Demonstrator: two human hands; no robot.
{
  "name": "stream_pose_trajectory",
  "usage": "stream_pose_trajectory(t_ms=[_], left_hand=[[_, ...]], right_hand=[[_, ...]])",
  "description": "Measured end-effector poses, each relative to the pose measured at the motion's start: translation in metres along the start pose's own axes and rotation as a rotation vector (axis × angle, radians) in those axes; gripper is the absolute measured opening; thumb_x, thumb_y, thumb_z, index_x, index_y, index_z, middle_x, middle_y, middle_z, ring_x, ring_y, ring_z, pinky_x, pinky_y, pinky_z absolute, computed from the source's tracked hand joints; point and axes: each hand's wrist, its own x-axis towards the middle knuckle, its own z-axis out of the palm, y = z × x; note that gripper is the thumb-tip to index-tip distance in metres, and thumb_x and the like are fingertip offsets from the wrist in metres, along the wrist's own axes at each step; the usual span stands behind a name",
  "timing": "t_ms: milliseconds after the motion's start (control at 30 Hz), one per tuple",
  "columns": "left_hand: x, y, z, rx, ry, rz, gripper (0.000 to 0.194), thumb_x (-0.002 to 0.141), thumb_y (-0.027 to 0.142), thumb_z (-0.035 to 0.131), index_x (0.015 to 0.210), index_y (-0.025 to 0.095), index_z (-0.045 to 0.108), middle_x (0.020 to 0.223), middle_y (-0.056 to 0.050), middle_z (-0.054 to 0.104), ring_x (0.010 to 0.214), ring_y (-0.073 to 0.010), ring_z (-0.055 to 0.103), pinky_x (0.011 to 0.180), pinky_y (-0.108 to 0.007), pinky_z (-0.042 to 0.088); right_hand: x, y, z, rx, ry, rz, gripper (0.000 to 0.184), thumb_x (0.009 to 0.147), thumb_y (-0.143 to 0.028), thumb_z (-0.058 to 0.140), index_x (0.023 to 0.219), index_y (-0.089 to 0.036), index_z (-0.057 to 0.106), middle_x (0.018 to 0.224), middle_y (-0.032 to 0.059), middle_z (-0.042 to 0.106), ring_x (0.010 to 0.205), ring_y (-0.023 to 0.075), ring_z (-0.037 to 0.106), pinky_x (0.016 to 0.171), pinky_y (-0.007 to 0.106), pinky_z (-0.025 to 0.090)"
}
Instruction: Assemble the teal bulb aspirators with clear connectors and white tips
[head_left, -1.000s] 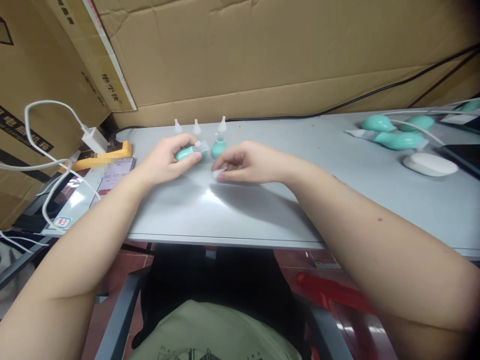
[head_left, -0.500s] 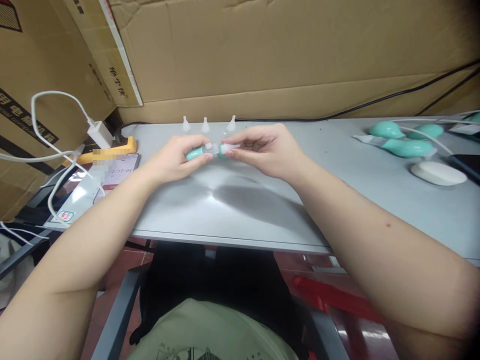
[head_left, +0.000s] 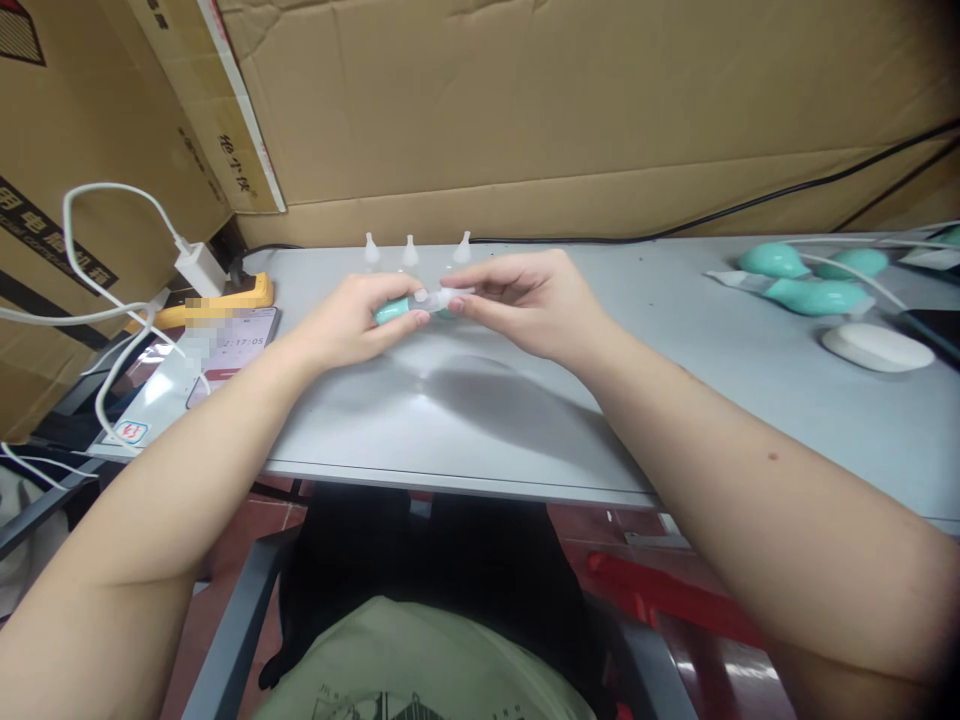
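Note:
My left hand (head_left: pixel 367 318) is closed around a teal squeeze bulb (head_left: pixel 394 311) whose clear plastic neck (head_left: pixel 424 299) points to the right. With thumb and fingertips my right hand (head_left: pixel 525 295) pinches a translucent white nozzle (head_left: pixel 448 297). The nozzle's wide end meets the clear neck; whether it is seated on it I cannot tell. A bit of teal shows behind the nozzle, mostly hidden by the fingers. Just beyond my hands stand three similar nozzles: the left nozzle (head_left: pixel 372 250), the middle nozzle (head_left: pixel 410 253) and the right nozzle (head_left: pixel 463 249).
Several teal bulbs (head_left: pixel 817 295) lie at the right, near a white computer mouse (head_left: pixel 877 347). A phone (head_left: pixel 244 340), a yellow object (head_left: pixel 259 291) and a white charger (head_left: pixel 201 270) with cables occupy the left. Cardboard (head_left: pixel 570 110) walls the back of the grey table (head_left: pixel 465 440).
The nozzle in my right hand has come slightly left, against the clear neck of the bulb. My left hand has shifted a touch to the right.

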Motion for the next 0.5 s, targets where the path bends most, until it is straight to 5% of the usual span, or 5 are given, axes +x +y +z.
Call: stream_pose_trajectory(t_ms=[267, 500], left_hand=[[0.0009, 0.0003, 0.0007, 0.022, -0.013, 0.006, 0.03, 0.102, 0.045, 0.066, 0.103, 0.018, 0.078, 0.095, -0.005, 0.079, 0.084, -0.0176, 0.067, 0.079, -0.031, 0.048], [0.0005, 0.0017, 0.0017, 0.0, -0.021, -0.023, 0.032, 0.103, 0.047, 0.063, 0.102, 0.018, 0.077, 0.094, -0.005, 0.079, 0.083, -0.0178, 0.067, 0.08, -0.031, 0.049]], right_hand=[[-0.0003, -0.0063, -0.0011, -0.046, -0.074, 0.04, 0.027, 0.087, -0.049, 0.092, 0.099, -0.025, 0.091, 0.098, 0.0057, 0.087, 0.088, 0.0252, 0.08, 0.081, 0.04, 0.068], [-0.0028, -0.0005, 0.0003, -0.126, -0.014, -0.076, 0.028, 0.087, -0.052, 0.091, 0.097, -0.026, 0.091, 0.095, 0.0034, 0.087, 0.084, 0.0236, 0.078, 0.078, 0.039, 0.066]])
